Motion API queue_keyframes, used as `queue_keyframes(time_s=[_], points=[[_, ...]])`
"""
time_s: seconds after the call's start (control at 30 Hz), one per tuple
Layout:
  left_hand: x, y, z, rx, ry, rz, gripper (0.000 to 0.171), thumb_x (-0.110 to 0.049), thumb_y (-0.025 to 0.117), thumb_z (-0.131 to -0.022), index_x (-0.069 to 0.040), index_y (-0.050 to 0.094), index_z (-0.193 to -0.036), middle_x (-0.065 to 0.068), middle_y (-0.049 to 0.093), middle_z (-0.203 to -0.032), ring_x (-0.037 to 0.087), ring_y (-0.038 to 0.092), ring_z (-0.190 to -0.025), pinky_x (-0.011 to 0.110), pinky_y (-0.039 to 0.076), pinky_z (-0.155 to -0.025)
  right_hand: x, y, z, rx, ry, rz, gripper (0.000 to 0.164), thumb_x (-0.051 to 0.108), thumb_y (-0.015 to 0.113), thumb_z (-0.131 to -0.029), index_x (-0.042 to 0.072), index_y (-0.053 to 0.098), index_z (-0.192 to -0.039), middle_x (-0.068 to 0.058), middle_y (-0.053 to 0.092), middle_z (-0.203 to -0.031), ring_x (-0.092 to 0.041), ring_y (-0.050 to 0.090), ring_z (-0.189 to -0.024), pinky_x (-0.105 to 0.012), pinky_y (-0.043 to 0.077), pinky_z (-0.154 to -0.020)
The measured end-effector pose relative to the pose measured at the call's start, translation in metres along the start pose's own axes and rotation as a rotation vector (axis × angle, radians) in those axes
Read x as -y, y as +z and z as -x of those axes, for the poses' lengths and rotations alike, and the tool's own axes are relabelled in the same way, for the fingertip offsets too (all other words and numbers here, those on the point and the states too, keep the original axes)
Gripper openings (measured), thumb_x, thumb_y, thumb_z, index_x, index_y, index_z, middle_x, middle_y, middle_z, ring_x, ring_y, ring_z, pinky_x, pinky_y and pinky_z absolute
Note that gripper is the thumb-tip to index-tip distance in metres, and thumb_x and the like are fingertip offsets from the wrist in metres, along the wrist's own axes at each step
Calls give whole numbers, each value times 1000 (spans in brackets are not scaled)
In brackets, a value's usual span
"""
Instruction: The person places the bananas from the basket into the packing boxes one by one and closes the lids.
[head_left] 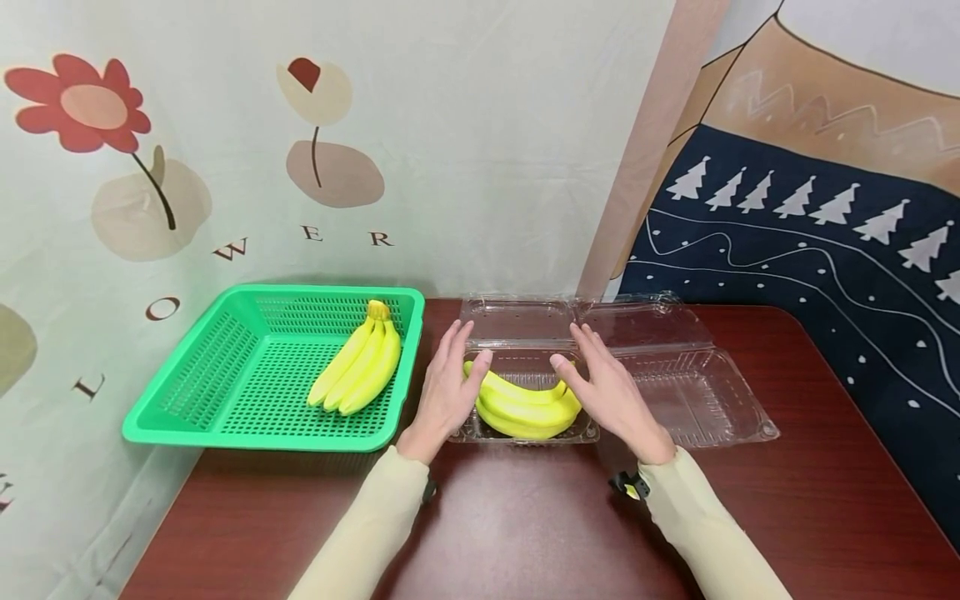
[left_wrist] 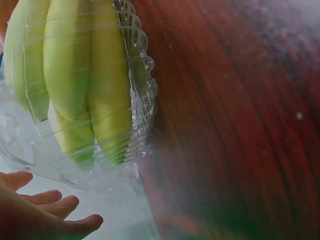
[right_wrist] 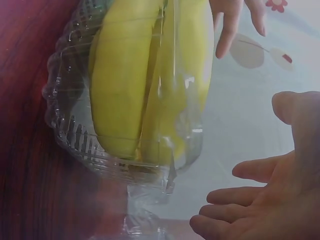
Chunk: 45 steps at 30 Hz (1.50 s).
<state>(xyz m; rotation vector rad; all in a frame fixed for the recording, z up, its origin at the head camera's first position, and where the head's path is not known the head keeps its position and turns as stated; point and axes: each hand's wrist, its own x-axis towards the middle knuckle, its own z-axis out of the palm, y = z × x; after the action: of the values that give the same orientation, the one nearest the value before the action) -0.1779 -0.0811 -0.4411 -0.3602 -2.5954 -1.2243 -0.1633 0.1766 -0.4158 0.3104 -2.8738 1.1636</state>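
A bunch of yellow bananas [head_left: 528,414] lies in a clear plastic clamshell box [head_left: 517,321] whose lid is folded back towards the wall. My left hand [head_left: 447,390] hovers at the box's left side with its fingers spread and nothing in its grasp. Opposite it, at the right side, my right hand [head_left: 611,392] is held the same way. The left wrist view has the left hand [left_wrist: 45,212] apart from the box wall. In the right wrist view a gap separates the right hand [right_wrist: 260,200] from the bananas [right_wrist: 122,85].
To the left stands a green plastic basket [head_left: 247,442] holding another bunch of bananas [head_left: 360,362]. A second clear clamshell box [head_left: 693,392], lid back, sits to the right on the dark red table [head_left: 517,525]. Printed cloth [head_left: 480,142] hangs behind.
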Motion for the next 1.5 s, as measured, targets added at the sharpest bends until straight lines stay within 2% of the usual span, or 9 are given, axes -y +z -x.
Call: queue_keyframes(time_s=[0.17, 0.43, 0.73, 1.17, 1.5], points=[[2, 0, -4, 9, -58, 25, 69, -50, 44, -107, -9, 35, -161, 14, 26, -169, 40, 35, -149, 62, 30, -117, -2, -1, -6, 19, 29, -32, 82, 64, 45, -103, 14, 27, -165, -14, 22, -170, -38, 23, -155, -66, 21, -120], [5, 1, -11, 39, -159, 68, 72, -54, 41, -107, -8, 33, -162, 15, 20, -170, 38, 28, -153, 59, 26, -120, -8, -2, -16, 15, 57, -41, 80, 63, 45, -104, 14, 28, -165, -17, 26, -169, -38, 27, -153, -60, 24, -121], [7, 3, -15, 90, -229, 70, 80, -62, 39, -105, -10, 26, -164, 16, 15, -172, 38, 23, -155, 59, 22, -122, -15, -2, -24, 13, 79, -25, 84, 65, 43, -103, 11, 27, -165, -17, 28, -168, -37, 29, -153, -56, 25, -121], [8, 7, -20, 89, -280, 105, 82, -62, 40, -105, -7, 27, -164, 20, 18, -170, 38, 20, -156, 59, 19, -123, -14, -3, -32, 76, 96, 32, 88, 66, 43, -103, 3, 29, -163, -23, 30, -165, -42, 31, -151, -60, 26, -120], [12, 11, -22, 77, -303, 138, 81, -61, 38, -106, -5, 27, -163, 22, 23, -168, 38, 22, -155, 55, 20, -124, -13, -4, -40, 104, 133, 47, 92, 69, 41, -102, 1, 27, -163, -24, 37, -162, -43, 39, -146, -61, 31, -117]])
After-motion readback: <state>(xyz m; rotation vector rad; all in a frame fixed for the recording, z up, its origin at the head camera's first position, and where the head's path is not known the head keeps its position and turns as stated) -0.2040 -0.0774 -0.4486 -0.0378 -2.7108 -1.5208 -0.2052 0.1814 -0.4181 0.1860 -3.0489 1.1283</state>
